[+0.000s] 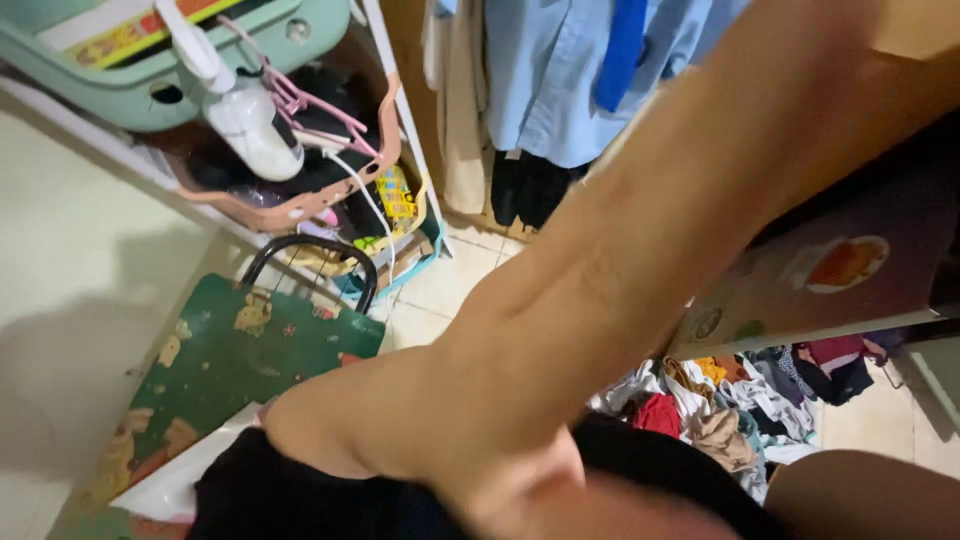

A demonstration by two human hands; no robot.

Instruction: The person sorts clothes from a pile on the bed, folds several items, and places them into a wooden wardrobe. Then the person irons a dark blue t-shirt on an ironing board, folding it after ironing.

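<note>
My right forearm crosses the view from the upper right down to the bottom centre. My right hand (400, 440) is blurred and close to the camera, and its fingers are closed on a black garment (290, 495) bunched at the bottom edge. Just left of it, the garment lies over a green bag with black handles (240, 360) and a white sheet (170, 480). My left hand does not show. A patch of bare skin (860, 495) at the bottom right could be an arm or a knee; I cannot tell which.
A white rack on the left carries a mint-green basket (150, 80), a white bottle (250, 120), pink hangers (300, 105) and a pink basket (300, 205). A light-blue shirt (560, 70) hangs above. Mixed clothes (720, 410) lie piled on the tile floor beside a printed board (840, 270).
</note>
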